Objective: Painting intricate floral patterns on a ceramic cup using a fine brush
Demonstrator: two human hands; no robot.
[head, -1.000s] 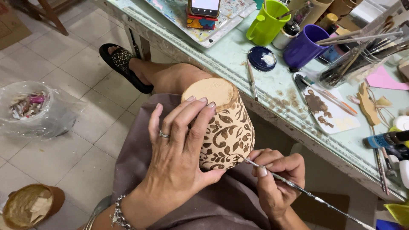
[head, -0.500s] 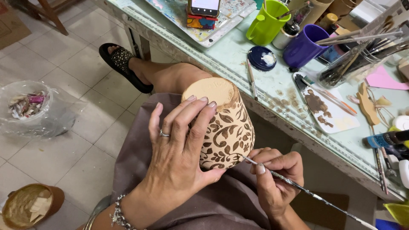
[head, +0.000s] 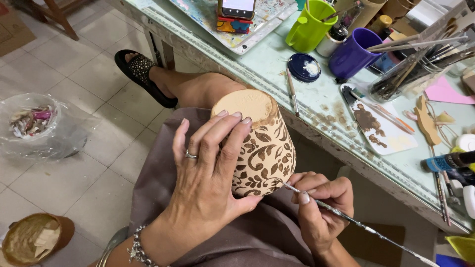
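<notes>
The left hand (head: 208, 183) lay spread over the side of a tan clay pot (head: 262, 143) painted with brown leaf scrolls, its grip closed around the pot, fingertips reaching the pale base that faced up and away; the pot rested tipped on the person's lap, over a mauve garment (head: 257, 232), just beside the edge of the table (head: 316, 99); the right hand (head: 321, 207) pinched a thin paintbrush (head: 346, 220), its grip clenched on the handle, the tip touching the pot's lower side near the rim; on the table stood a green mug (head: 309, 27) and a purple mug (head: 352, 52) close together, a dark blue round lid (head: 304, 67) with a white dab near them, and a white palette tile (head: 378, 126) smeared with brown paint; a clear jar of brushes (head: 410, 69) lay to the right of the purple mug; a blue paint tube (head: 448, 160) lay at the far right edge, its label too small to tell; a phone (head: 236, 7) sat on a paint-speckled tray (head: 247, 42) at the top; on the tiled floor a clear plastic bag (head: 39, 128) of scraps lay to the left, and a brown bowl (head: 34, 240) stood at the lower left corner.
</notes>
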